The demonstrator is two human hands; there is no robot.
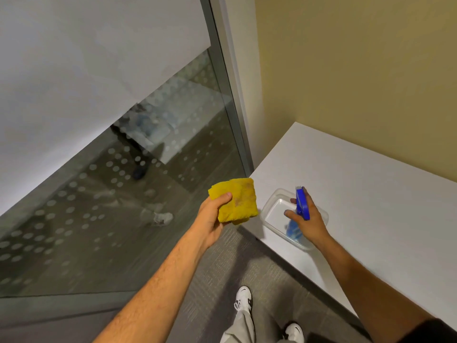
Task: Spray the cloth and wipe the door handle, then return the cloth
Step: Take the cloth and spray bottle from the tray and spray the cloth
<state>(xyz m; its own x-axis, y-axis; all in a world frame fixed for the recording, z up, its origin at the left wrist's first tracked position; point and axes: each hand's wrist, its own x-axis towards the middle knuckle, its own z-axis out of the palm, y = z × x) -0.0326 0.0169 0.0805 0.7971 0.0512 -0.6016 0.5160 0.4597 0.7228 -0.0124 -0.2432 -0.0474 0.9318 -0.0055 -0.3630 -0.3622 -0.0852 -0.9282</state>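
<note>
The left hand (210,219) grips a folded yellow microfibre cloth (235,201) just off the white counter's (371,194) corner — the right hand (306,219) clasps a blue spray bottle (300,206), seemingly above a clear plastic tub (272,211) at that corner.

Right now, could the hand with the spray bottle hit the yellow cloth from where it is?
Probably yes. The right hand holds the blue spray bottle over the clear tub, and the left hand holds the yellow cloth up just beside it. Nothing lies between them, though the nozzle's aim is hard to tell.
</note>
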